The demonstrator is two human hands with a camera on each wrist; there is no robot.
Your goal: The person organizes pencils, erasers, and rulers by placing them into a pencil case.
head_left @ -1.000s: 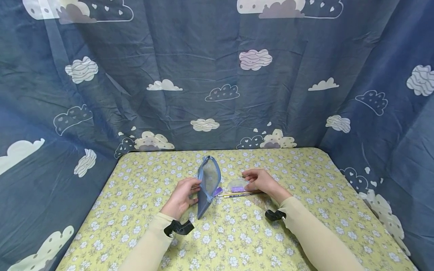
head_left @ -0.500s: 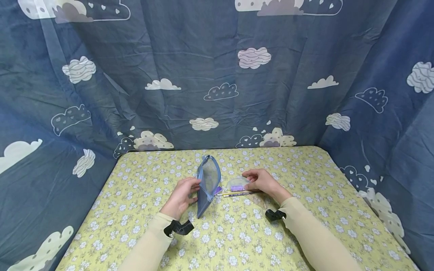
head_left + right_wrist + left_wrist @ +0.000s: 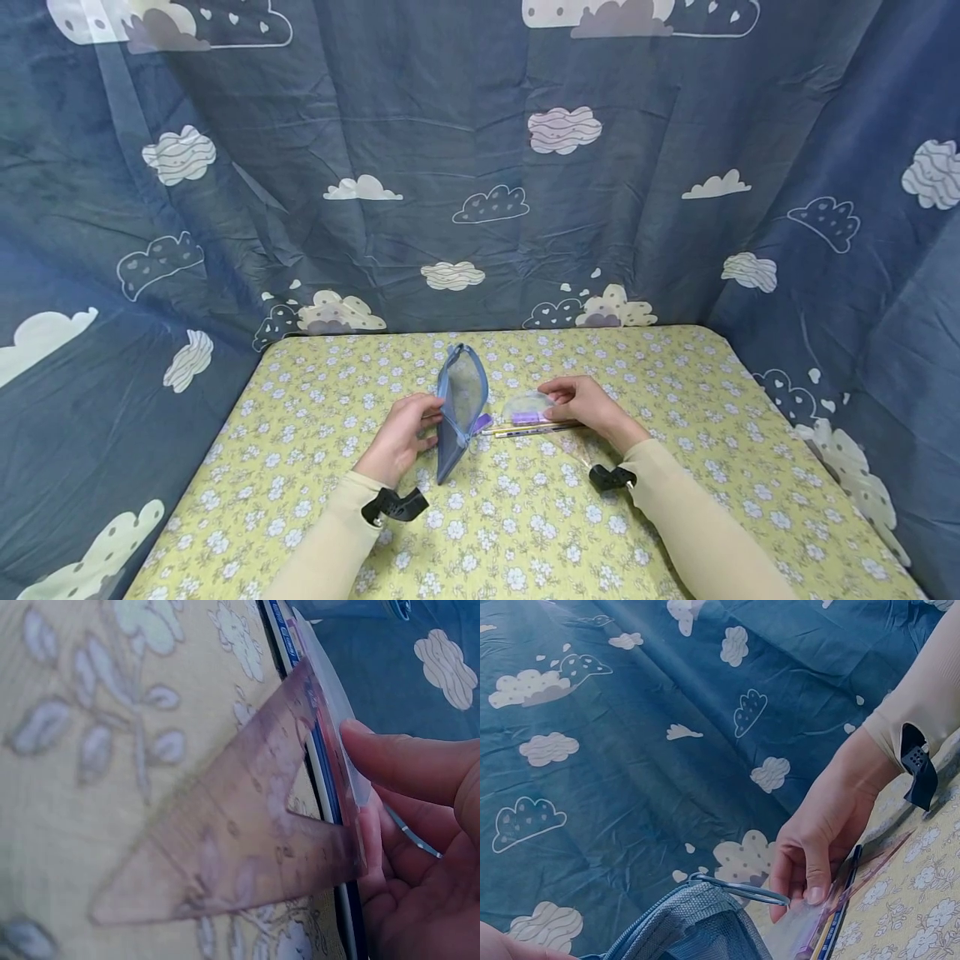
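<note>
A blue mesh zip pouch [image 3: 452, 450] stands on edge with its mouth gaping to the right. My left hand [image 3: 403, 435] grips its left side between thumb and fingers. To the right, my right hand [image 3: 588, 407] pinches the edge of a clear half-round protractor [image 3: 516, 405], thumb on the near face. A flat purple piece [image 3: 528, 418] shows by the protractor. Just in front lie several pencils [image 3: 525, 431], partly under the hand. A pinkish see-through set square [image 3: 232, 855] fills the right wrist view, its edge along the pencils and close to the fingers.
Another purple piece [image 3: 482, 422] peeks out beside the pouch's right side. A yellow flowered cloth [image 3: 510, 533] covers the table. Dark blue cloud-print curtains [image 3: 420, 133] hang behind and at both sides.
My right hand shifts very slightly to the right at the protractor. The left hand and the pouch stay in place.
</note>
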